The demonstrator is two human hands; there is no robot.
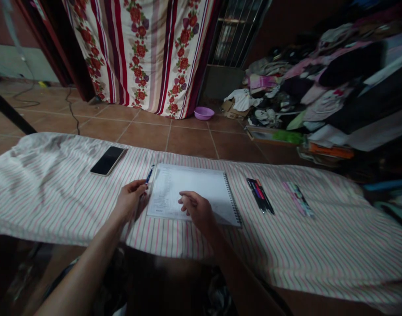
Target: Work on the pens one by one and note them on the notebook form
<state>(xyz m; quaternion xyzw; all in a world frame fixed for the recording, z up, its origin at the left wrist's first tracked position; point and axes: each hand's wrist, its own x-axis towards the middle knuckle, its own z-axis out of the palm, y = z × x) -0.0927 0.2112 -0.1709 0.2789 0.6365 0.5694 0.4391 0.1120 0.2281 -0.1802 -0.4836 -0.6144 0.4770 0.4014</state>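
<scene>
My left hand (132,195) is closed at the left side of the spiral notebook, its thumb and fingertips on the lower end of a slim blue patterned pen (149,174). The pen points up and away from me, just beside the page edge. The spiral notebook (201,178) lies open to a pale page, with faint print down its left part and the coil on the right. Above the page's lower middle is my right hand (197,209), fingers loosely bent and apart, with nothing visible in them. Whether it touches the paper I cannot tell.
A phone (108,160) lies left on the striped cloth (188,239). Right of the notebook are several dark pens (260,196) and a group of pastel pens (298,199). Beyond are a purple basin (204,113), a floral curtain (155,57) and a clothes heap (296,83).
</scene>
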